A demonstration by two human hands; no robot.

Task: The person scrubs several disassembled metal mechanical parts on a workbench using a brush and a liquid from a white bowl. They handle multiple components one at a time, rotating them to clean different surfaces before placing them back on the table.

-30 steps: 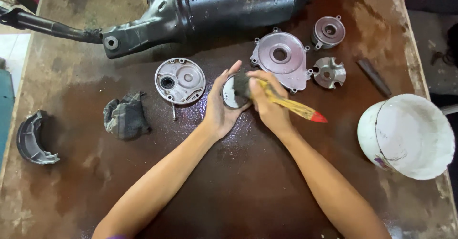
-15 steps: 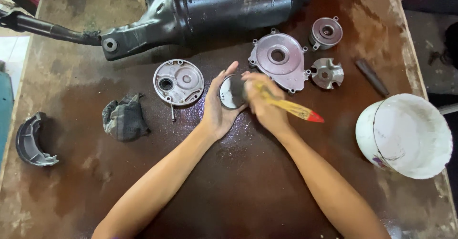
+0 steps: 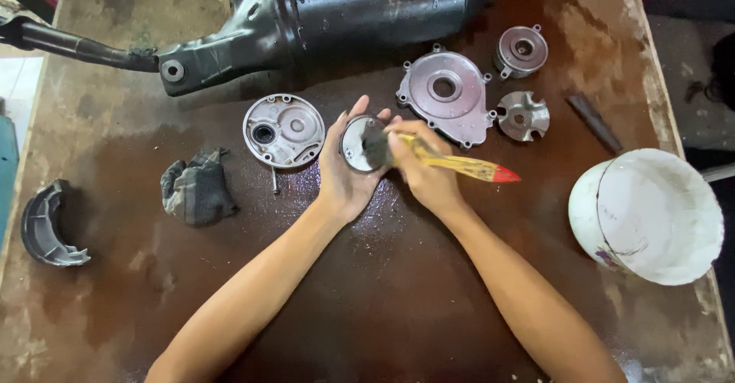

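Fingers (image 3: 354, 123) of the left hand (image 3: 342, 172) are curled around the rim of a small round metal part (image 3: 354, 144), which is held just above the tabletop (image 3: 383, 291) near its centre, its pale face turned up. The right hand (image 3: 426, 170) is closed on the yellow handle of a paintbrush (image 3: 459, 166), whose red tip points toward 3 o'clock while the dark bristles are pressed against the part's face.

Compared with half a second ago, the bristles have been drawn slightly toward 9 o'clock across the face, and more of the bright metal at the 9 o'clock edge is now exposed than a second ago, when the brush head covered the 3 o'clock half. The stroke is judged to be a back-and-forth scrub, with the cleaning of this piece still under way. Both hands and the part have been shifted a little toward 12 o'clock in the view.

At 10 o'clock of the hands a round cover plate (image 3: 284, 130) is seen lying flat; at 1 o'clock a larger flanged cover (image 3: 444, 96) lies. A white bucket (image 3: 651, 215) stands at 3 o'clock, unmoved.
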